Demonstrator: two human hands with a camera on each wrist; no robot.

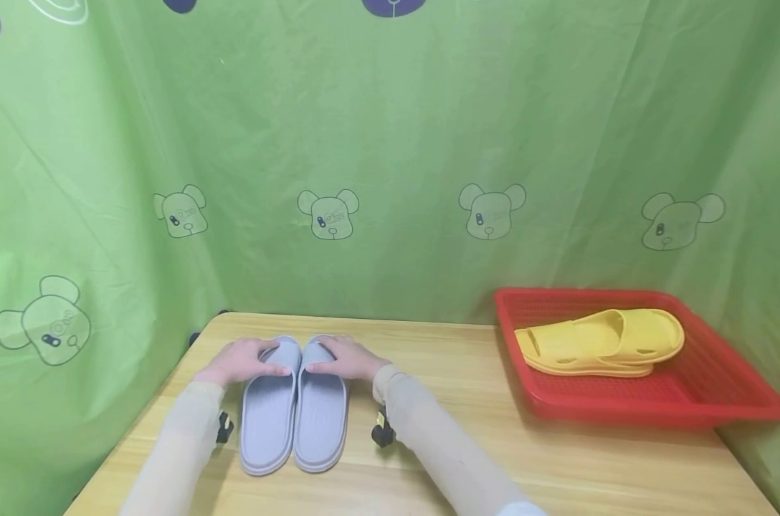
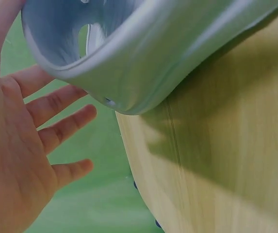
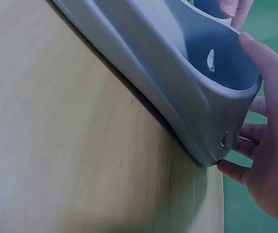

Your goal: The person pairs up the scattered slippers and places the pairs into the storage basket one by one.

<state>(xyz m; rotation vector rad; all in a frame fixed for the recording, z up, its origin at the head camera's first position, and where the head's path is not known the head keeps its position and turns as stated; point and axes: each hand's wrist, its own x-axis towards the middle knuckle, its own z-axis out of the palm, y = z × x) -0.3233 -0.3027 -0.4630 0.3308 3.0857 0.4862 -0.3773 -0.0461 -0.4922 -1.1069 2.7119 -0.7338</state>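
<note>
At lower left, the right hand [image 1: 351, 358] gripped the right slipper [image 1: 320, 433]; the left hand [image 1: 240, 360] touched the left slipper [image 1: 267, 433] beside it, whether clamped I couldn't tell. Yellow slippers [image 1: 596, 340] lay in a basket [image 1: 629, 412] at frame right.

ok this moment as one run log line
left hand: touching left grey slipper | right hand: touching right grey slipper | grey pair: side by side on table | yellow slippers: stacked in red basket
</note>
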